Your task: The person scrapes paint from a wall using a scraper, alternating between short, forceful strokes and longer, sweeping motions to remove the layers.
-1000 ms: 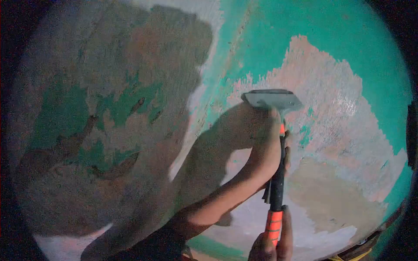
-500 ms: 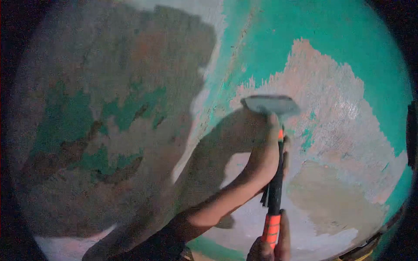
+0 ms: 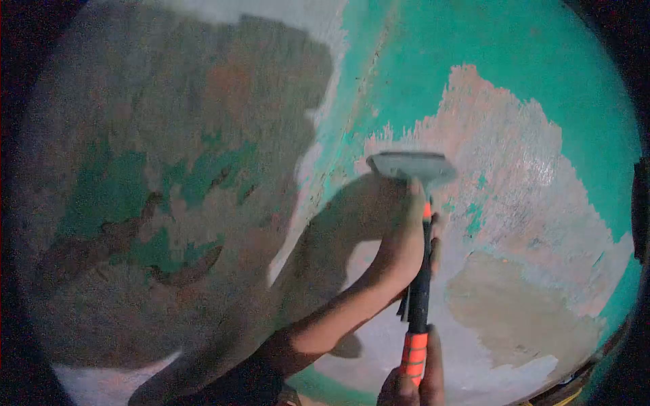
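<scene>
A long-handled scraper (image 3: 420, 298) stands nearly upright in view, its wide grey blade (image 3: 413, 166) at the top against the wall. My left hand (image 3: 405, 237) is closed around the upper black part of the handle, the thumb stretched up just below the blade. Lower down, at the bottom of the frame, my right hand (image 3: 431, 365) grips the orange banded end. Around the blade the wall shows a bare pinkish-grey patch (image 3: 504, 149) with ragged edges, bordered by green paint (image 3: 562, 54).
A dark shadow (image 3: 203, 122) covers the wall on the left, over green remnants. A smooth beige-grey patch (image 3: 508, 308) lies at lower right. A thin seam (image 3: 365, 81) runs diagonally down the wall. Yellow and dark items (image 3: 569, 398) sit at the bottom right edge.
The scraper and both hands have shifted a little to the left in view. Both hands keep their grip on the handle.
</scene>
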{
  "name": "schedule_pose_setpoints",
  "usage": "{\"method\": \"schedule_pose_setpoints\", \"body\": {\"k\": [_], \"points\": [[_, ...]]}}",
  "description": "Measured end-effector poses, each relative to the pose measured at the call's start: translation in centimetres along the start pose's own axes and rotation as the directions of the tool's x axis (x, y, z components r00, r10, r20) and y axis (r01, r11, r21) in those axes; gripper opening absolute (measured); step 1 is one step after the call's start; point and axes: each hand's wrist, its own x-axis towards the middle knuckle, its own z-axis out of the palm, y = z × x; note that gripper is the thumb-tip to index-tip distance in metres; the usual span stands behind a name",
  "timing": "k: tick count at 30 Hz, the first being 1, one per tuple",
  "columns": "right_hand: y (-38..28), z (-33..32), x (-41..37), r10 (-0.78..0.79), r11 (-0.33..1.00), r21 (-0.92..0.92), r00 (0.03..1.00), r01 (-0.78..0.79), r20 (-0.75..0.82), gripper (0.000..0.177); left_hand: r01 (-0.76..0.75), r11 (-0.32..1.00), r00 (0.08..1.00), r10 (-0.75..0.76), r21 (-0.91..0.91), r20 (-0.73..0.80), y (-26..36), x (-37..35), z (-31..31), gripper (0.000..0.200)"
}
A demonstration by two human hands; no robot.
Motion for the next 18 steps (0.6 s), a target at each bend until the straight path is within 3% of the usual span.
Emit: {"method": "schedule_pose_setpoints", "body": {"k": [6,7,8,9,10,11,12,15,18], "points": [[-0.5,-0.2,0.6,0.019,1.0,0.005,1.0,-0.019,0.001,0.052,0.027,1.0,1.0,-0.027,0.007,0.006,0.5,0.3,0.0,0.06],[-0.3,-0.2,0.5,0.031,0.999,0.015,1.0,-0.031,-0.003,0.051,-0.085,0.992,0.996,0.087,0.089,-0.019,0.5,-0.2,0.1,0.059],[0.0,-0.4,0.3,0.095,0.995,0.047,0.995,-0.094,-0.024,0.049,-0.19,0.966,0.979,0.2,0.177,-0.043,0.8,-0.9,0.4,0.059],[0.2,-0.5,1.1,0.261,0.955,0.164,0.964,-0.248,-0.061,0.048,-0.162,0.974,0.984,0.171,0.16,-0.049,1.4,-0.9,0.6,0.058],[0.2,-0.4,1.4,0.314,0.931,0.224,0.946,-0.289,-0.085,0.047,-0.125,0.982,0.989,0.135,0.142,-0.057,2.0,-0.8,0.9,0.058],[-0.6,-0.1,0.3,-0.004,0.999,0.043,1.0,0.004,0.014,0.063,-0.086,0.989,0.993,0.095,0.116,-0.068,2.0,-0.8,1.0,0.057],[-0.3,-0.1,0.7,-0.076,0.997,0.036,0.997,0.075,0.018,0.062,-0.111,0.989,0.991,0.118,0.099,-0.065,1.6,-0.6,0.8,0.057],[-1.0,0.1,-0.1,0.045,0.998,-0.054,0.999,-0.044,0.018,0.061,-0.158,0.985,0.985,0.162,0.066,-0.064,1.1,0.1,0.5,0.055],[-1.4,0.0,0.8,-0.034,0.996,-0.078,0.996,0.04,0.079,0.06,-0.136,0.99,0.987,0.139,0.044,-0.085,1.7,0.2,1.1,0.056]]}}
